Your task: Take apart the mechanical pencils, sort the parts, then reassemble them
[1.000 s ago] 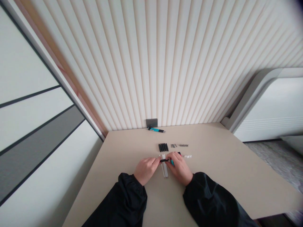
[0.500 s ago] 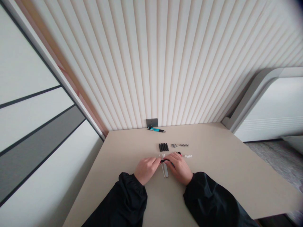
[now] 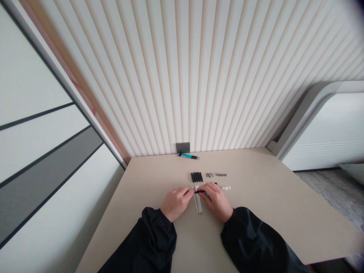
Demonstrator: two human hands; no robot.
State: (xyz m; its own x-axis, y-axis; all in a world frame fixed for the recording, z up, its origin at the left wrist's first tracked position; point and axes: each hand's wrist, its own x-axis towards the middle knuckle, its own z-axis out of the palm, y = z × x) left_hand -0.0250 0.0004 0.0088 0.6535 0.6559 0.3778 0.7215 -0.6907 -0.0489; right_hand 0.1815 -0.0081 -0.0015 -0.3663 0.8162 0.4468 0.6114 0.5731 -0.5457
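Both of my hands meet over the table around a pen with a black front part and a bit of blue barrel showing. My right hand is closed around the barrel, hiding much of it. At the pen's left end, my left hand has thumb and fingers pinched together; I cannot make out any small part between them. Under the hands lie several thin white refills. Just beyond are several black grips in a row, small metal springs or tips and more small metal pieces.
Small white pieces lie right of my right hand, and a dark object peeks out behind it. Blue and black pens rest at the table's back edge, below a dark wall socket. A ribbed wall panel stands behind the table.
The pen has turned slightly in my right hand, so more blue shows. My left fingertips have shifted a little at its end. The red spot behind my right hand is now hidden.
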